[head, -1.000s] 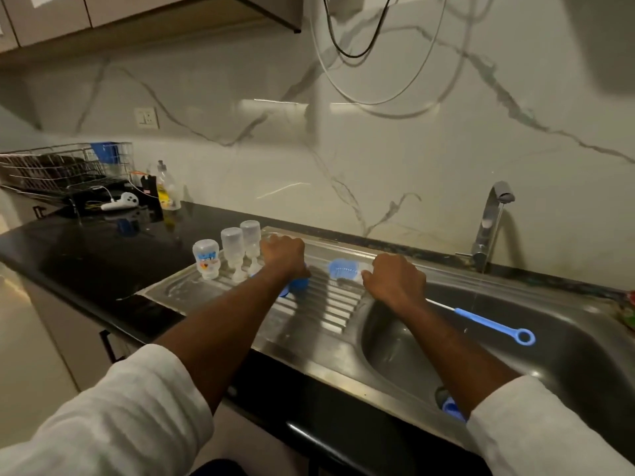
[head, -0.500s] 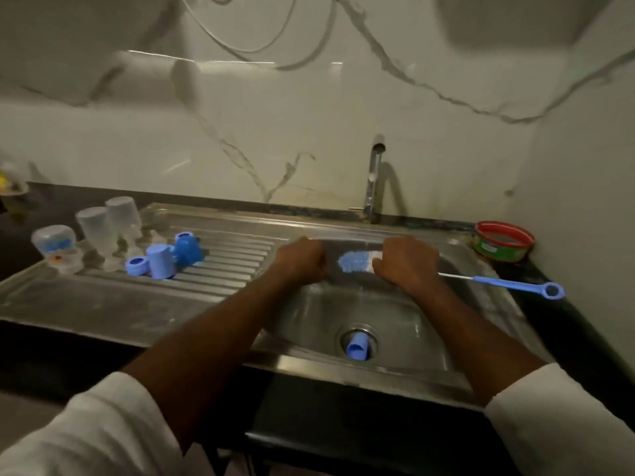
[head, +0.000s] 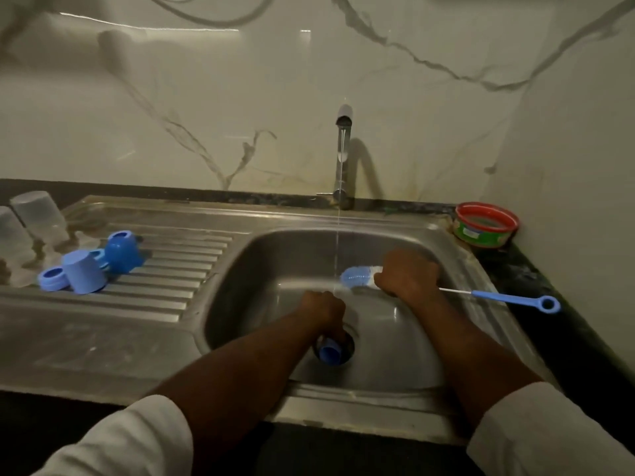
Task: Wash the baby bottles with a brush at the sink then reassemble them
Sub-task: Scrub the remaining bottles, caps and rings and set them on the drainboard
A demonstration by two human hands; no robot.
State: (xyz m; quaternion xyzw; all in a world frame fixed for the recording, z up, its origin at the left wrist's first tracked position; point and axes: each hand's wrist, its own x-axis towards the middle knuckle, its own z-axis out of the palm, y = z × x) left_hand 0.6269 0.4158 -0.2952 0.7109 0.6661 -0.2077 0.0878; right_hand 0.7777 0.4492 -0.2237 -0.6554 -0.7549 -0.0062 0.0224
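Note:
My right hand [head: 407,274] grips the bottle brush just behind its blue-and-white bristle head [head: 355,276]. The brush's thin wire and blue ring handle [head: 515,298] stick out to the right over the sink rim. A thin stream of water from the tap [head: 343,146] falls just left of the bristles. My left hand [head: 324,310] reaches down to the drain, fingers curled round the top of a blue cap [head: 330,353] that sits in the drain hole. Two clear bottles [head: 37,214] stand upside down at the far left of the drainboard.
On the ribbed drainboard [head: 178,269] lie a blue cup-shaped cap [head: 84,273], a blue ring [head: 53,279] and a darker blue dome cap [head: 122,250]. A red-rimmed green tub [head: 486,225] stands at the back right corner, by the side wall.
My left hand has dropped from beside the brush head down to the drain and closed on the blue cap. My right hand still holds the brush, which is now farther right in the basin.

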